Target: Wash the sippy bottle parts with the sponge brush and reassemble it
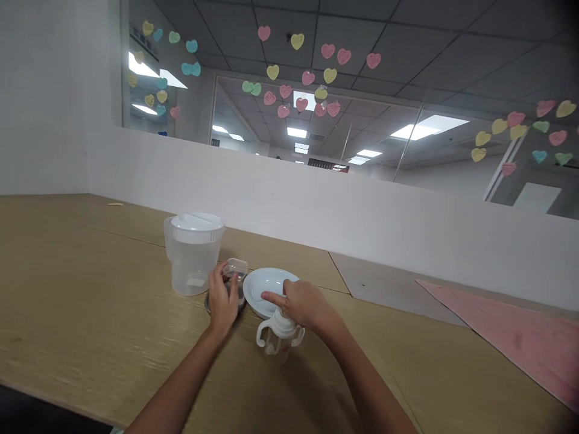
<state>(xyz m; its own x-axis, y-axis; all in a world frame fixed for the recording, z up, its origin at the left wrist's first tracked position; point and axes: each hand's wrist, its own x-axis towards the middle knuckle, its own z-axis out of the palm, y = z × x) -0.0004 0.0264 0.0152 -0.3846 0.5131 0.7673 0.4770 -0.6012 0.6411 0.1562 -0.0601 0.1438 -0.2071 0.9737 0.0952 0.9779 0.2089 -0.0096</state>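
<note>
The handled bottle [284, 326] stands upright on the bench [113, 337], directly below the right hand [301, 301]. That hand reaches in from the side, fingers curled over the bottle's top and thumb stretched leftward; since the fingers cover the contact, one cannot tell how firmly this grip is closed. The left hand [224, 301], well to the bottle's left and slightly farther off, has a narrow grip around a clear container [237, 266], thumb on the near side. Under it shows the rim of a dark round object [241, 306], mostly hidden. A pale blue bowl [266, 280] sits just behind the bottle, between the two hands. Farther left is a lidded pitcher [194, 262]; far right, a pink cloth [515, 331]. Beyond rises a white wall [271, 199], topped by glass bearing heart-shaped notes [297, 41].
</note>
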